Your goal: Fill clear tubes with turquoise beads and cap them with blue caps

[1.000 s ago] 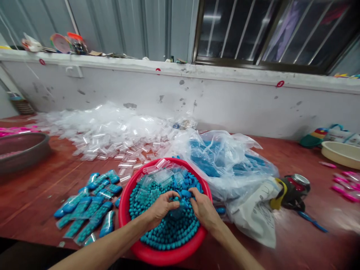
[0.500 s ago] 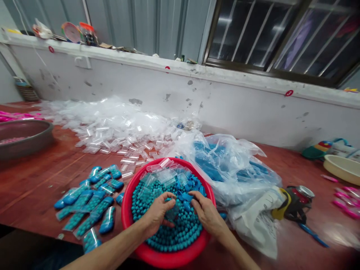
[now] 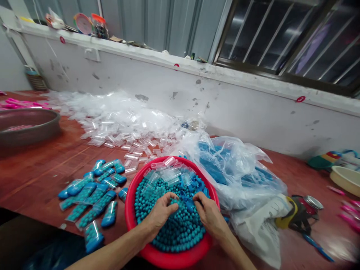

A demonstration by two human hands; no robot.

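Note:
A red basin (image 3: 132,202) near the table's front edge is full of small teal beads (image 3: 180,228), with clear little bags and blue pieces at its far side. Both my hands are inside it. My left hand (image 3: 160,213) has its fingers curled down into the beads. My right hand (image 3: 210,217) pinches at a blue piece (image 3: 189,203) between the two hands. Filled bags of beads (image 3: 92,198) lie in a loose group left of the basin.
A heap of empty clear bags (image 3: 118,120) lies behind. A big plastic sack with blue parts (image 3: 227,165) sits right of the basin, a grey metal bowl (image 3: 28,127) at far left, a cream bowl (image 3: 347,180) at far right. A wall ledge runs along the back.
The view has swung a little left and down. My hands stayed in the basin; the small clear bag seen between them earlier no longer shows, and the fingers dig lower into the beads.

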